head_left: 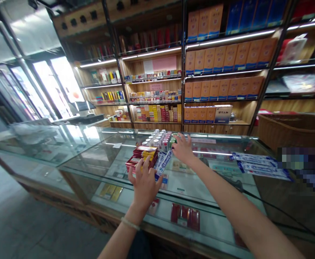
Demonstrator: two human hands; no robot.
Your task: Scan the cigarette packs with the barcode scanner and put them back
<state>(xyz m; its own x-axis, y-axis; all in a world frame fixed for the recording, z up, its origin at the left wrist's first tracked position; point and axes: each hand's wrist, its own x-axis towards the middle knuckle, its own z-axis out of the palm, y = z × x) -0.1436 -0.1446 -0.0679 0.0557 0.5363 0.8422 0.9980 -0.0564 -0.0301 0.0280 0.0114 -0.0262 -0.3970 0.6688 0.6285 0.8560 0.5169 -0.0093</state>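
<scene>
A stack of red and yellow cartons (143, 156) lies on the glass counter (73, 151). My left hand (143, 183) rests against the near side of that stack, fingers spread and open. Behind the stack stands a cluster of small cans (157, 138) with silver tops. My right hand (183, 148) reaches over to the right edge of the cans, fingers curled onto a green one (173, 139). Blue and white cartons (163, 162) lie tilted between my two hands.
More blue and white cartons (259, 167) lie on the counter at the right. Red packs (185, 217) show inside the glass case below. Shelves of orange boxes (222, 57) fill the back wall. A wooden counter (289, 131) stands at right; glass doors (46, 84) at left.
</scene>
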